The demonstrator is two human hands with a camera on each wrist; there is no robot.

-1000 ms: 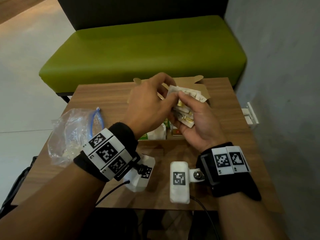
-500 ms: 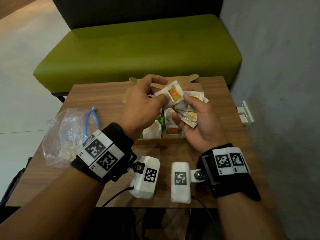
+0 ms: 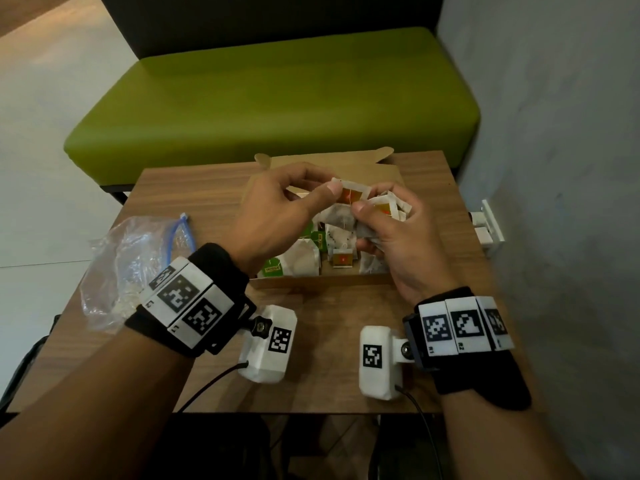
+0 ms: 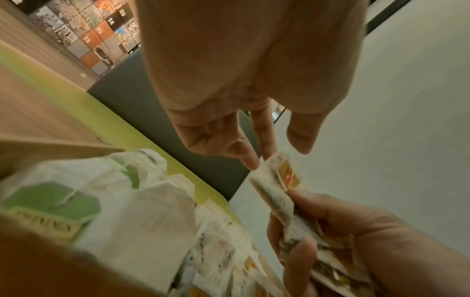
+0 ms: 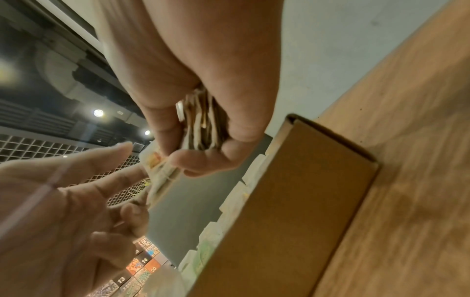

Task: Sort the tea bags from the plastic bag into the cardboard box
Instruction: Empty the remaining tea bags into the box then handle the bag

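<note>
Both hands are raised over the open cardboard box point(image 3: 322, 280) on the wooden table. My right hand point(image 3: 388, 225) grips a stack of tea bags point(image 3: 389, 209) with orange-yellow tags; in the right wrist view the stack point(image 5: 201, 124) sits edge-on between thumb and fingers. My left hand point(image 3: 311, 192) pinches one tea bag with an orange tag point(image 3: 351, 195) at the stack's top. In the left wrist view that bag point(image 4: 278, 180) stands between both hands. Green-tagged point(image 3: 273, 270) and orange-tagged tea bags point(image 3: 343, 258) lie in the box. The plastic bag point(image 3: 124, 268) lies crumpled at the table's left.
A green bench point(image 3: 270, 98) stands just behind the table. A grey wall point(image 3: 561, 168) runs close along the right, with a white fitting point(image 3: 486, 226) on it. The box's lid flap point(image 3: 325, 161) stands open at the far side.
My left hand has drawn one orange-tagged tea bag up from the stack, and my right thumb has come onto it. Both hands have shifted slightly.
</note>
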